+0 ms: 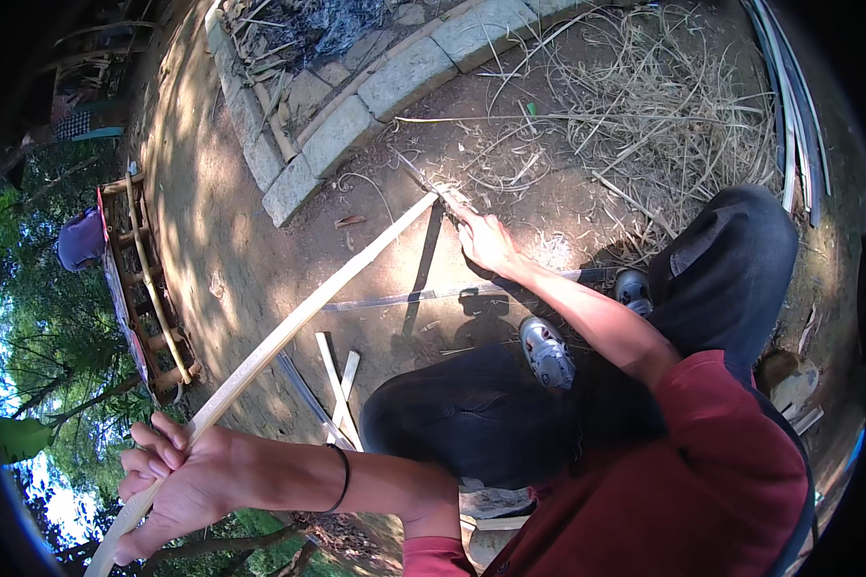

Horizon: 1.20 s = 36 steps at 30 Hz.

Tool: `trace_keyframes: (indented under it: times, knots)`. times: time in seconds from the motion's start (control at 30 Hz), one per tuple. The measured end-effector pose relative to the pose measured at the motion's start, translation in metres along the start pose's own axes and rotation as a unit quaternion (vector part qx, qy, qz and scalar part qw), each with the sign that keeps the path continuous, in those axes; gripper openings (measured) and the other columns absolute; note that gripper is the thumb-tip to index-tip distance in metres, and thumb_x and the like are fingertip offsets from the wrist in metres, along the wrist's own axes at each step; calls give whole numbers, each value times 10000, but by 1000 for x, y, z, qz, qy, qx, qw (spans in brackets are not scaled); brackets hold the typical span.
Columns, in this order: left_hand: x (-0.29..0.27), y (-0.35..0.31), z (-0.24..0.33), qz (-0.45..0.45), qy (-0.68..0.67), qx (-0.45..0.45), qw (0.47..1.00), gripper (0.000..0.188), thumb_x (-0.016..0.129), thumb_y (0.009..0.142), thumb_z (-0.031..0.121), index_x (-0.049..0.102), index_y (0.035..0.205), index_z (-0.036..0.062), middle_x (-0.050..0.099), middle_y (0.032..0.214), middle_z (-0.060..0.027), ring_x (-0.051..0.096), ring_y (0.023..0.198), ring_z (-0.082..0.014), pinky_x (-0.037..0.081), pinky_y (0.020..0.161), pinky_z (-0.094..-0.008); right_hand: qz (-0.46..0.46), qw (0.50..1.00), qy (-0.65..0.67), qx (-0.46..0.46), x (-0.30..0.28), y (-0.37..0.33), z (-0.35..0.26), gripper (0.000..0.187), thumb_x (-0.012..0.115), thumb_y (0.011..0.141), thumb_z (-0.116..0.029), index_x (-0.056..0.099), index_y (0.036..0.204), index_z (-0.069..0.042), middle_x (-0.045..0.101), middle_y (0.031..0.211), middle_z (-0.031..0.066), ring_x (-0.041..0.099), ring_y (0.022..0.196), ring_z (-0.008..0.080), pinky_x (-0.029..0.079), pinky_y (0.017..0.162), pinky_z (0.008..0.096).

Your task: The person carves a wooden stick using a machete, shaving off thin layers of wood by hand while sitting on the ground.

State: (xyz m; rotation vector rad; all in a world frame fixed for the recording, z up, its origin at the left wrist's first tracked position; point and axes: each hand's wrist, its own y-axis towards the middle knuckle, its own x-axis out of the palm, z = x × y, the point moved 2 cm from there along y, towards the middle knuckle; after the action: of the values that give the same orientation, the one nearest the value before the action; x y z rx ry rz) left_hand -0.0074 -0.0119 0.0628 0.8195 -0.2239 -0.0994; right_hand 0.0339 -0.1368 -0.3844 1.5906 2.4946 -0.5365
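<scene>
A long pale bamboo strip (298, 317) runs slantwise from the lower left toward the middle. My left hand (185, 481), with a dark band on its wrist, is closed round the strip's near part. Farther ahead, my right hand (491, 244) grips a knife (414, 173), its narrow blade pointing away to the upper left. The strip's far end meets the knife just in front of my right fingers. Whether the edge is cutting into the strip is too small to tell.
Tangled shavings (654, 106) cover the ground at the far right. A curved stone border (404, 82) rings ash and debris. Loose short strips (339, 385) lie beside my left knee. Long strips (797, 115) lie at the right edge. A bamboo bench (146, 269) stands at the left.
</scene>
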Motion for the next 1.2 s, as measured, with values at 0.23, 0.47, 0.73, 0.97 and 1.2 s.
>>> trace_keyframes:
  times: [0.23,0.47,0.73,0.97,1.2]
  knots:
    - [-3,4,-2,0,48,15,999,752,169,813,859,189,600,138,234,516,-35,246,458,-176,188,407,-279,2,998,62,-16,6,-28,-8,644,487,879,-112,320,1491,-217,535,588,210,531,485,344,454,557,443]
    - [6,1,1,2,57,21,998,765,162,795,877,199,601,137,248,520,-35,260,468,-171,210,424,-292,-24,998,17,48,-12,-41,-7,635,484,889,-139,314,1483,-284,611,685,235,628,635,399,503,631,499]
    - [14,0,11,4,72,34,997,772,125,785,883,195,595,139,251,512,-36,271,473,-178,218,428,-298,-35,996,-14,80,-1,-37,37,625,469,921,-152,287,1488,-346,617,729,276,646,690,424,517,660,524]
    - [23,-9,3,-50,28,-5,998,765,101,804,865,180,558,146,237,487,-30,251,466,-167,195,421,-279,-1,996,-54,69,-20,-48,42,655,481,899,-123,270,1500,-275,627,733,273,630,675,440,520,656,505]
    - [5,22,-24,-399,-358,-148,831,763,214,796,876,250,619,135,250,517,13,222,477,-111,180,424,-221,5,992,128,2,-54,-42,-63,582,516,906,-91,371,1469,-128,453,660,80,397,573,113,393,563,268]
